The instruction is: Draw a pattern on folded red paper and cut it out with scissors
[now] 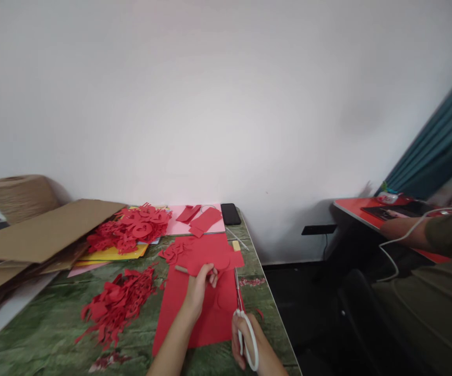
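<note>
Pinched red paper piece (220, 259) in left grip (201, 284) above red sheet (212, 321); wrapped right grip (263, 344) around white-handled scissors (241, 314) at sheet's right edge, beside narrow worktop (270, 313) strip.

white-handled scissors (240, 313) — by red paper (216, 260)

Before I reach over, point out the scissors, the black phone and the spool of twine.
Scissors (242, 314): head view, white handle near the blades.
Black phone (231, 214): head view, middle of its dark face.
Spool of twine (21, 199): head view, its wound side.
</note>
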The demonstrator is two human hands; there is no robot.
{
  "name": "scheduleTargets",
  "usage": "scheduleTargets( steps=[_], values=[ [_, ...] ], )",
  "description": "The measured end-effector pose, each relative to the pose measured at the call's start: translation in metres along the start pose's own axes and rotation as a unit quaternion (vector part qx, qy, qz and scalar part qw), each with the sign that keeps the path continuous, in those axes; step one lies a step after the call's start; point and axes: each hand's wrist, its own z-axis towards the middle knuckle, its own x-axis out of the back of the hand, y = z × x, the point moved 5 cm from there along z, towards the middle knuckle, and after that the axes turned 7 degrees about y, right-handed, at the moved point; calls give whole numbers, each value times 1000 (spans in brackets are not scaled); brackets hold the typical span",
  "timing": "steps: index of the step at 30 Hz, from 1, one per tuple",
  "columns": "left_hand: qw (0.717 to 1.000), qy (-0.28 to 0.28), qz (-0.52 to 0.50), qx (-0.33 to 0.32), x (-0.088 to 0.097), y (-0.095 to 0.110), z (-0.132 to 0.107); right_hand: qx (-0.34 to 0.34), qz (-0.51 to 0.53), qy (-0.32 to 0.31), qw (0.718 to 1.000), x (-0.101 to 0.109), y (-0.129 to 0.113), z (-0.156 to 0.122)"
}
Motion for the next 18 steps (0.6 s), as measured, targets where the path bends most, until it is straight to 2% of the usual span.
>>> scheduleTargets(
  steps=[18],
  values=[
    [999,-21,24,-13,2,-5,3,-2,12,12,1000,1,-1,-1]
  ],
)
